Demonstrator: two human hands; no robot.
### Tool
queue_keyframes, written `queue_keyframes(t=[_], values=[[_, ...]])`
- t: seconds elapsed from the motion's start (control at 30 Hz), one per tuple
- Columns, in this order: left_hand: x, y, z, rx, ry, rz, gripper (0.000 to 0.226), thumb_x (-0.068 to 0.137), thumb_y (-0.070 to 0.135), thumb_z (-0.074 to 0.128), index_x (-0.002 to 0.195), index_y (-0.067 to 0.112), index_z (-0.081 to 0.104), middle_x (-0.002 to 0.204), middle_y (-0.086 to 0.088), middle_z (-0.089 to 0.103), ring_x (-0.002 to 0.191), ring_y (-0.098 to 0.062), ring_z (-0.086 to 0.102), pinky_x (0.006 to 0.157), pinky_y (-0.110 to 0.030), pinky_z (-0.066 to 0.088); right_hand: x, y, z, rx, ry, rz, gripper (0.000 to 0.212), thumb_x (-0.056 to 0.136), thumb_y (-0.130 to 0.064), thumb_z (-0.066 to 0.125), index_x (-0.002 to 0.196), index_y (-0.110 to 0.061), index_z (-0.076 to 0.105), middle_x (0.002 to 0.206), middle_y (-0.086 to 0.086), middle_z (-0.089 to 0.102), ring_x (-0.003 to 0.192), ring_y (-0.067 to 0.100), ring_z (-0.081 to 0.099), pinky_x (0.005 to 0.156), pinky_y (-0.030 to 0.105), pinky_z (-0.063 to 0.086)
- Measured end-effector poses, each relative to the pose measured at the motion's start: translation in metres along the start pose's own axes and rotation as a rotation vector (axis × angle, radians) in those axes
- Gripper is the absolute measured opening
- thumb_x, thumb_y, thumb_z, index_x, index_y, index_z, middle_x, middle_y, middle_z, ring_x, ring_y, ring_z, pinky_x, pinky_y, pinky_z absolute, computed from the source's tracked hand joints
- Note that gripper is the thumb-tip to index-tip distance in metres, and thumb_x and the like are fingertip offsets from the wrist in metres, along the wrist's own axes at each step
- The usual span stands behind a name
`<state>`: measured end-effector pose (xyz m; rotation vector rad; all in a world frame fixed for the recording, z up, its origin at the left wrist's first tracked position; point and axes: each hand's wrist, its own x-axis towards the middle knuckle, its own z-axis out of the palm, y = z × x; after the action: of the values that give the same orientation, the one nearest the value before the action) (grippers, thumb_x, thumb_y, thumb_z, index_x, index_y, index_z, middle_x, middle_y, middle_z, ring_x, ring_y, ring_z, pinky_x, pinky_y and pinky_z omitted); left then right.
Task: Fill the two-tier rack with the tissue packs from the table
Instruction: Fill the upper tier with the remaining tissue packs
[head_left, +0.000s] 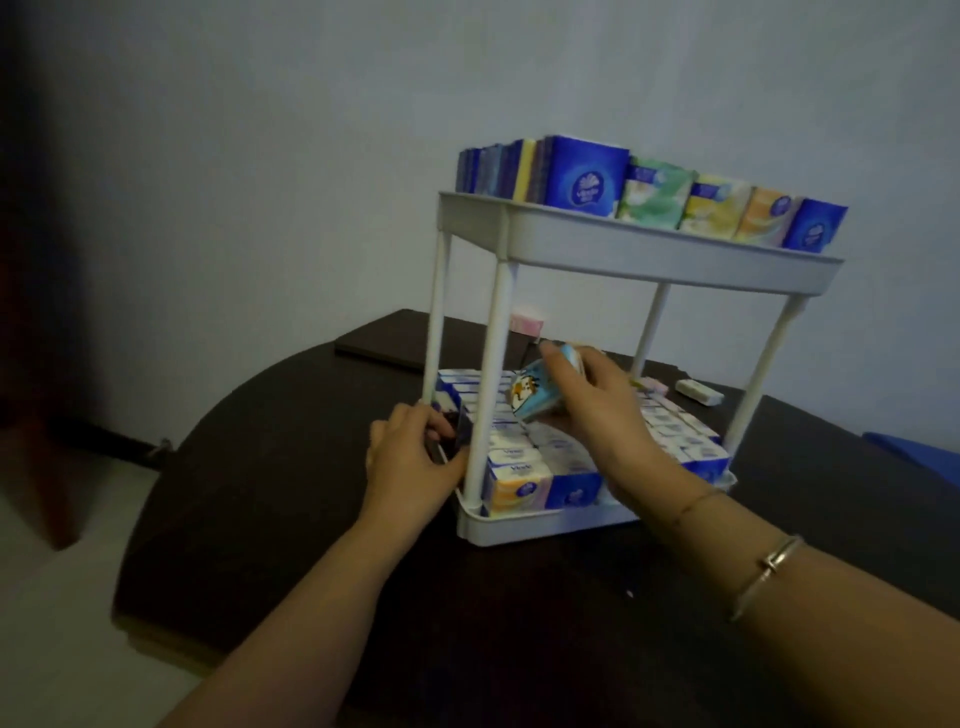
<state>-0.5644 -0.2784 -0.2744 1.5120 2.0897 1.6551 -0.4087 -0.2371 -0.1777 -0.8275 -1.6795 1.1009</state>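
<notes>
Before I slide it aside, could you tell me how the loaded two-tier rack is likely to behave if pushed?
The rack may be top-heavy: packs crowd its upper tier on thin posts, so a high push could tip it. A low push probably slides it across the smooth dark table.

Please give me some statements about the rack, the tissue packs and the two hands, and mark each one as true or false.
1. The rack's top tier holds upright packs. True.
2. The right hand is empty. False: it holds a cartoon pack inside the lower tier.
3. The left hand is at the lower tier's left end. True.
4. The lower tier is bare. False: rows of packs stand in it.
5. Loose packs lie on the table behind the rack. True.
</notes>
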Motion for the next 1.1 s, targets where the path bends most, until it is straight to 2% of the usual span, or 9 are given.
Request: queue_keyframes(t=[0.1, 0.2, 0.3, 0.4, 0.57, 0.7, 0.8, 0.93, 1.1], values=[[0.007, -0.005, -0.002, -0.216, 0.108, -0.126, 0.021, 0.078, 0.015, 0.072, 0.088, 0.024, 0.056, 0.089, 0.01, 0.055, 0.095, -0.011, 0.048, 0.076, -0.026, 0.044, 0.027, 0.005, 0.031, -0.243, -0.043, -0.03, 0.026, 0.093, -0.021, 0.054, 0.103, 0.003, 0.057, 0.095, 0.018, 0.062, 0.087, 0.026, 0.061, 0.079, 0.041, 0.052], [0.008, -0.005, -0.004, -0.323, 0.133, -0.149, 0.024, 0.081, 0.008, 0.067, 0.088, 0.029, 0.057, 0.087, 0.008, 0.059, 0.094, -0.015, 0.054, 0.08, -0.033, 0.051, 0.041, 0.016, 0.052, -0.398, -0.148, -0.045, 0.01, 0.092, -0.018, 0.051, 0.086, -0.01, 0.056, 0.086, 0.011, 0.058, 0.085, 0.027, 0.056, 0.079, 0.041, 0.047], [0.005, -0.004, -0.004, -0.275, 0.076, -0.092, 0.029, 0.082, 0.011, 0.065, 0.099, 0.034, 0.06, 0.093, 0.014, 0.058, 0.098, -0.007, 0.049, 0.081, -0.025, 0.046, 0.052, 0.019, 0.057, -0.624, -0.229, -0.101, 0.01, 0.089, -0.017, 0.053, 0.08, -0.015, 0.053, 0.083, 0.008, 0.058, 0.085, 0.026, 0.056, 0.081, 0.038, 0.047], [0.005, -0.005, -0.003, -0.238, 0.031, -0.045, 0.036, 0.084, 0.014, 0.063, 0.108, 0.041, 0.058, 0.099, 0.02, 0.056, 0.103, -0.004, 0.045, 0.089, -0.027, 0.044, 0.06, 0.02, 0.056, -0.854, -0.306, -0.17, 0.012, 0.084, -0.024, 0.057, 0.083, -0.012, 0.055, 0.091, 0.013, 0.059, 0.096, 0.033, 0.054, 0.09, 0.047, 0.045], [0.003, -0.003, -0.004, -0.244, -0.012, -0.074, 0.033, 0.081, 0.027, 0.064, 0.102, 0.049, 0.05, 0.106, 0.017, 0.051, 0.109, -0.009, 0.043, 0.099, -0.043, 0.042, 0.06, 0.022, 0.062, -1.002, -0.397, -0.338, 0.026, 0.079, -0.045, 0.053, 0.068, -0.031, 0.034, 0.077, -0.008, 0.037, 0.084, 0.018, 0.039, 0.08, 0.035, 0.033], [0.005, -0.007, -0.005, -0.161, -0.058, -0.113, 0.037, 0.078, 0.033, 0.068, 0.108, 0.044, 0.05, 0.108, 0.018, 0.05, 0.112, -0.009, 0.04, 0.102, -0.043, 0.039, 0.06, 0.028, 0.06, -0.867, -0.476, -0.19, 0.021, 0.091, -0.04, 0.046, 0.076, -0.032, 0.034, 0.091, -0.002, 0.041, 0.095, 0.022, 0.042, 0.091, 0.041, 0.035], [0.002, -0.004, -0.006, -0.043, -0.108, -0.084, 0.056, 0.075, 0.041, 0.071, 0.124, 0.044, 0.043, 0.117, 0.019, 0.046, 0.116, -0.008, 0.036, 0.104, -0.037, 0.035, 0.059, 0.034, 0.058, -0.799, -0.507, -0.178, 0.022, 0.095, -0.038, 0.035, 0.074, -0.033, 0.032, 0.088, -0.006, 0.037, 0.095, 0.021, 0.037, 0.095, 0.047, 0.035], [0.004, -0.004, -0.006, -0.115, 0.006, -0.083, 0.066, 0.075, 0.03, 0.075, 0.129, 0.044, 0.041, 0.126, 0.015, 0.04, 0.121, -0.009, 0.035, 0.105, -0.041, 0.037, 0.059, 0.034, 0.057, -0.729, -0.482, -0.149, 0.015, 0.09, -0.026, 0.053, 0.085, -0.031, 0.04, 0.1, 0.003, 0.041, 0.098, 0.021, 0.038, 0.096, 0.048, 0.036], [0.003, -0.005, -0.005, -0.018, -0.123, -0.081, 0.067, 0.084, 0.032, 0.067, 0.141, 0.043, 0.034, 0.116, 0.016, 0.034, 0.116, -0.01, 0.034, 0.101, -0.031, 0.035, 0.054, 0.034, 0.059, -0.652, -0.442, -0.183, 0.014, 0.076, -0.038, 0.052, 0.08, -0.034, 0.039, 0.099, 0.006, 0.047, 0.097, 0.025, 0.046, 0.096, 0.053, 0.041]])
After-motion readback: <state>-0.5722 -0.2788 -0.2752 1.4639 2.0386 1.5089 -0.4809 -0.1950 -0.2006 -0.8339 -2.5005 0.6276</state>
